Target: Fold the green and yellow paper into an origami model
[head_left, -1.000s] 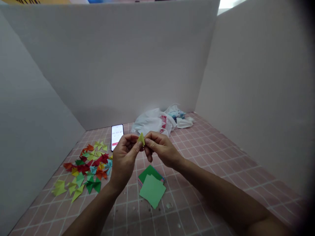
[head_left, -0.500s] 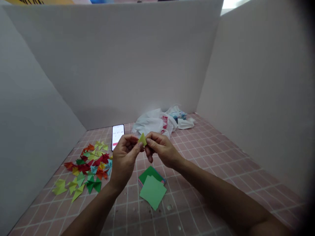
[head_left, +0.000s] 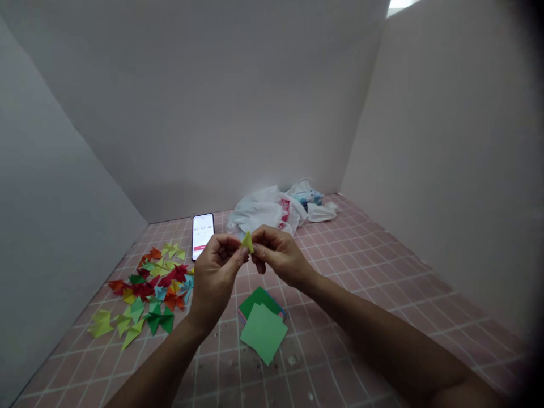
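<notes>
My left hand (head_left: 215,277) and my right hand (head_left: 278,255) meet in mid-air above the pink tiled surface (head_left: 361,272), both pinching one small folded yellow-green paper piece (head_left: 247,242) between thumbs and fingertips. Below the hands lies a small stack of square paper sheets (head_left: 262,326), a light green sheet on top, darker green under it. To the left spreads a pile of folded paper pieces (head_left: 148,289) in red, orange, yellow, green and blue.
A phone (head_left: 203,229) with a lit timer screen lies beyond the pile. Crumpled white plastic bags (head_left: 267,211) sit at the back by the corner. White board walls (head_left: 212,113) enclose the surface on the left, back and right.
The hands have stayed together on the small paper piece, with the fingers shifting slightly on it. The view has tilted down a little.
</notes>
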### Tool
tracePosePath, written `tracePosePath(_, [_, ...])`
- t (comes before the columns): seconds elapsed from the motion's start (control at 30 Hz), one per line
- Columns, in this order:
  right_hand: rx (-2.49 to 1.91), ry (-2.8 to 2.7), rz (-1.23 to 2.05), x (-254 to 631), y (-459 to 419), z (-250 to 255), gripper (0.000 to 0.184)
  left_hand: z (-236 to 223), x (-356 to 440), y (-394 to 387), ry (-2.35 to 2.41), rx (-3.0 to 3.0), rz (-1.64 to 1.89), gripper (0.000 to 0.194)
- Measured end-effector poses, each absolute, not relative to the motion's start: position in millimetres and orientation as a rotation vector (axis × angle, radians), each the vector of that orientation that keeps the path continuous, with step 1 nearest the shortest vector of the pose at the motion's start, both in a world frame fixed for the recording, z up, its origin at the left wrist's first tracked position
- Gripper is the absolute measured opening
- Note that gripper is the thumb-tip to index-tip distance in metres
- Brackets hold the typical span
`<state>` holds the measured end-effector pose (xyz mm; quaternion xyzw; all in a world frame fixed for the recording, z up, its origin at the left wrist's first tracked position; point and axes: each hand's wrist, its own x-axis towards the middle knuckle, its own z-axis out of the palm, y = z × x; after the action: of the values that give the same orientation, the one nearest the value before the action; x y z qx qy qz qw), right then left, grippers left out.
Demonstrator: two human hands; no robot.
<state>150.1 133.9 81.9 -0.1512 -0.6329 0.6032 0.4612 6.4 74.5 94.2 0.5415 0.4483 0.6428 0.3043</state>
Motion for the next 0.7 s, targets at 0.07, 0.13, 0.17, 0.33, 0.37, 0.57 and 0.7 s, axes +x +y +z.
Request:
tracePosePath(0.07, [-0.376, -1.583, 1.407, 150.6, 132.8, 82.9, 0.014, 94.1, 6.7, 73.7, 1.198, 1.447, 1.7, 0.013])
tracePosePath(0.13, [-0.376, -1.596, 1.341, 150.7, 131.1, 83.2, 0.012, 94.4, 7.2, 72.8, 1.192, 1.44, 1.712, 0.013])
tracePosePath(0.17, [-0.376, -1.596, 1.32, 150.6, 130.4, 83.0, 0.011, 94.6, 7.5, 72.5, 1.186, 1.431, 1.723, 0.013])
tracePosePath(0.33, [-0.365, -1.579, 1.284, 148.3, 128.4, 80.2, 0.01, 94.0, 8.5, 72.4, 1.189, 1.462, 1.747, 0.013])
tracePosePath(0.37, [-0.367, -1.576, 1.278, 147.6, 128.3, 79.5, 0.01, 93.2, 8.4, 72.6, 1.191, 1.476, 1.746, 0.012])
tracePosePath(0.57, [-0.37, -1.568, 1.252, 144.9, 127.0, 75.8, 0.009, 86.8, 8.1, 73.0, 1.201, 1.513, 1.779, 0.014])
tracePosePath(0.7, [-0.38, -1.561, 1.254, 144.3, 125.5, 74.5, 0.009, 87.0, 8.7, 72.4, 1.211, 1.544, 1.774, 0.012])
